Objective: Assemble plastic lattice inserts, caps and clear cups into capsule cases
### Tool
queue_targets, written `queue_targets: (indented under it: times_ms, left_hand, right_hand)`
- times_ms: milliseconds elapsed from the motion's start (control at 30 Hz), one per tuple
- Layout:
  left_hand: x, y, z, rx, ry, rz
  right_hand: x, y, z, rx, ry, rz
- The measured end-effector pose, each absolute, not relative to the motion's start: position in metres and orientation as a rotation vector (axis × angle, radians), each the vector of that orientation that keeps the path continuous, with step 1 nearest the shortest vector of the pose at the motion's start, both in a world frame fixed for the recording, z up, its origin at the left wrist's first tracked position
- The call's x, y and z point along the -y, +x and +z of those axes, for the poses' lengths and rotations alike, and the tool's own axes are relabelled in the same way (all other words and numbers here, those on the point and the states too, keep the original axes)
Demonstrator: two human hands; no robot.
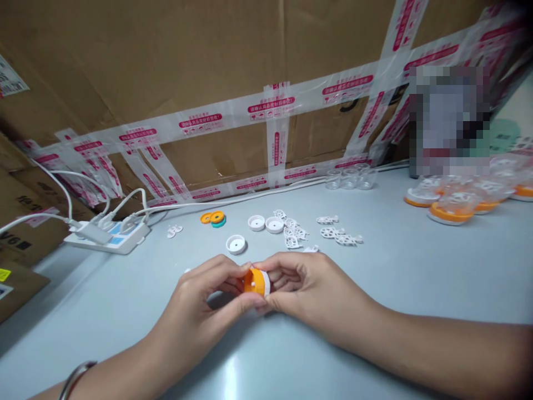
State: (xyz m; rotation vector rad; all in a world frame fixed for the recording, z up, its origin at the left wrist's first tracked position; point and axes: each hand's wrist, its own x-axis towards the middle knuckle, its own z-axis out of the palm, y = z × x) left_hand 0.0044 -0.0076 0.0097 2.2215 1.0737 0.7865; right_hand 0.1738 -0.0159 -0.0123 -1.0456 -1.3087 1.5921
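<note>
So both hands are on one small round orange plastic cup with a white plastic rim (255, 282). The left hand (204, 303) pinches the orange side between thumb and fingers, so the cup sits at about 2 o'clock from the middle of that palm, right at the fingertips. The right hand (302, 283) pinches the white side, thumb below and curled fingers above, with the cup at its 9 o'clock. Can't tell if the cup touches the pale grey-blue smooth table (375, 283).

Clock centred on the cup: a shallow round white plastic cap (236, 244) lies near it at 11, and two matching white caps (273, 225) lie at 12. Orange plastic rings (216, 216) overlap a teal plastic ring (219, 224) between 10 and 11. Flat white openwork plastic pieces (292, 234) cluster around 1, more at 2. Clear domes on orange-and-white bases (452, 211) are well apart, between 2 and 3.
</note>
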Motion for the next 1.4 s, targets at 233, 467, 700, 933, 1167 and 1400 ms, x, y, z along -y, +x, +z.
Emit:
queue_targets:
  times_ms: [233, 467, 700, 933, 1167, 1400]
  left_hand:
    - [0.005, 0.004, 0.013, -1.144, 2.014, 0.803]
    - [0.000, -0.002, 0.018, -1.110, 1.742, 0.828]
    - [0.000, -0.008, 0.015, -0.962, 1.629, 0.746]
    - [0.001, -0.006, 0.019, -0.922, 1.731, 0.742]
    - [0.003, -0.005, 0.018, -0.901, 1.832, 0.766]
    - [0.005, -0.003, 0.018, -0.901, 2.025, 0.820]
  right_hand:
    - [0.011, 0.172, -0.009, 1.182, -1.059, 1.663]
    - [0.011, 0.175, -0.010, 1.236, -1.067, 1.602]
    - [0.014, 0.179, -0.011, 1.234, -1.004, 1.555]
    - [0.015, 0.179, -0.008, 1.252, -0.981, 1.564]
    - [0.017, 0.178, -0.007, 1.219, -0.984, 1.598]
    - [0.019, 0.179, -0.007, 1.287, -1.013, 1.540]
